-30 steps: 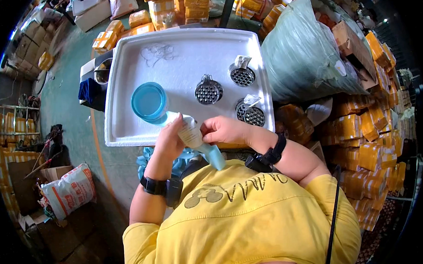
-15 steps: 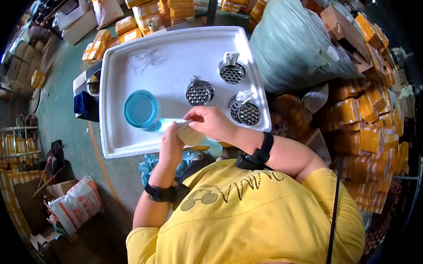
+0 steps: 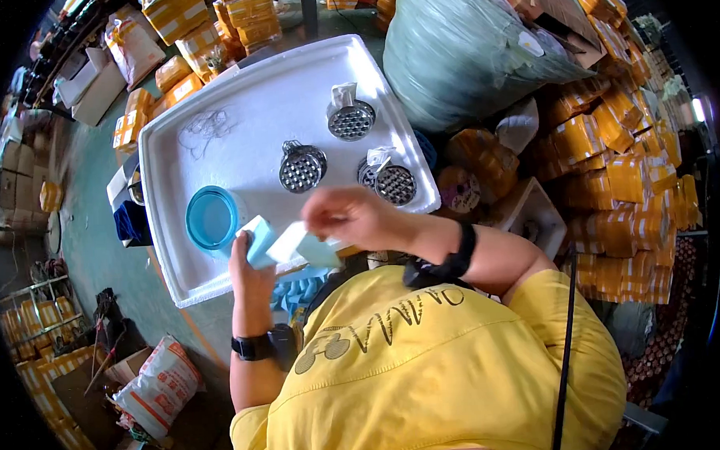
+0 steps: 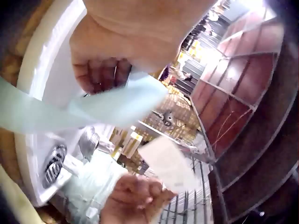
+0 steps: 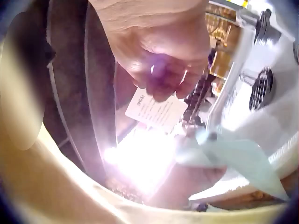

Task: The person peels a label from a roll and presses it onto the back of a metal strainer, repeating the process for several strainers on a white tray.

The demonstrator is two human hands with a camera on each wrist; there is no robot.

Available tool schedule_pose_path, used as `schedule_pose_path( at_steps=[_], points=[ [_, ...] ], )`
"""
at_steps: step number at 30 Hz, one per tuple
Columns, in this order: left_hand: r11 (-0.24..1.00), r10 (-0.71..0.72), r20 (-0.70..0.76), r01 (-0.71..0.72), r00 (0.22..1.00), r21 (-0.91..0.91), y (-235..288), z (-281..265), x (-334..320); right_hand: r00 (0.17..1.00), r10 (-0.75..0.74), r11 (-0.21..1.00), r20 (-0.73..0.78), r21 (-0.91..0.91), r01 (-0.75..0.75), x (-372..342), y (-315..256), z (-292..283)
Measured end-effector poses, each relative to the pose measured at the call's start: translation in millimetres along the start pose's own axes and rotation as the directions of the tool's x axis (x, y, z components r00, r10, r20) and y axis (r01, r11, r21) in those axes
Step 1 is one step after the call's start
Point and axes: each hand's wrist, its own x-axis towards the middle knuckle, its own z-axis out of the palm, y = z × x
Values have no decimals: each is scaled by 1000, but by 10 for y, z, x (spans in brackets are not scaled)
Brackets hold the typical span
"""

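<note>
In the head view my left hand [image 3: 252, 275] is in front of the foam tray and holds a pale blue strip [image 3: 259, 243] between thumb and fingers. The strip runs as a loose, translucent band across the left wrist view. My right hand [image 3: 352, 217], blurred, pinches a small white card [image 5: 156, 111] by its edge. Lines of print cover the card's face in the right wrist view. Card and strip lie close together in the head view, while the wrist views show a gap between them. A round blue-rimmed container [image 3: 212, 217] stands just beyond the left hand.
The white foam tray [image 3: 156, 165] carries several round perforated metal pieces [image 3: 302, 167], some with white wrappings, and a tangle of thin thread [image 3: 206, 131]. A large greenish plastic sack [image 3: 465, 59] stands beyond its right side. Taped yellow parcels [image 3: 605, 196] are piled at right.
The white card, earlier held by both hands along with the strip, is now in the right hand, apart from the strip. The head view has turned, shifting the tray leftward.
</note>
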Motion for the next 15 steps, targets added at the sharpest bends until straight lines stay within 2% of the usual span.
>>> schedule_pose_path(
  at_steps=[1,2,3,4,5,6,7,9,10,11,12,13,14,15],
  points=[
    [996,-71,-96,66,993,-60,66,20,-14,999,36,981,14,191,-38,-77,-68,-114],
    [962,-152,-77,165,985,216,96,-221,38,996,36,984,-80,175,-22,-165,-127,-262],
    [753,-65,-77,100,995,650,185,-125,-32,984,34,988,-173,157,-7,-251,-187,-419],
    [359,13,-38,31,999,933,356,50,-165,966,36,989,-256,151,3,-322,-258,-554],
    [-125,62,31,-23,998,992,450,150,-247,941,39,989,-336,147,12,-396,-313,-673],
    [-190,318,171,-114,933,975,438,133,-281,916,-16,999,-401,35,32,-487,-283,-789],
    [-173,397,244,-188,885,967,462,210,-293,885,-78,996,-459,-80,46,-577,-222,-886],
    [-159,545,371,-341,752,926,510,500,-255,823,-87,941,-561,-318,-118,-712,-173,-1005],
    [-97,529,398,-413,749,906,448,565,-140,796,-73,942,-601,-304,-143,-732,-175,-1003],
    [-86,509,436,-460,742,884,362,645,5,774,-84,958,-627,-264,-110,-728,-201,-968],
    [-51,480,411,-443,775,895,240,647,211,751,-94,971,-653,-225,-75,-710,-242,-911],
    [-185,449,426,-384,786,905,191,743,352,727,-100,982,-679,-186,-39,-706,-269,-883],
    [-278,452,435,-340,779,898,76,702,581,756,-115,975,-644,-220,-40,-755,-271,-921],
    [-189,353,303,-250,885,950,18,723,726,749,-119,970,-652,-236,-51,-792,-297,-945]
  ],
)
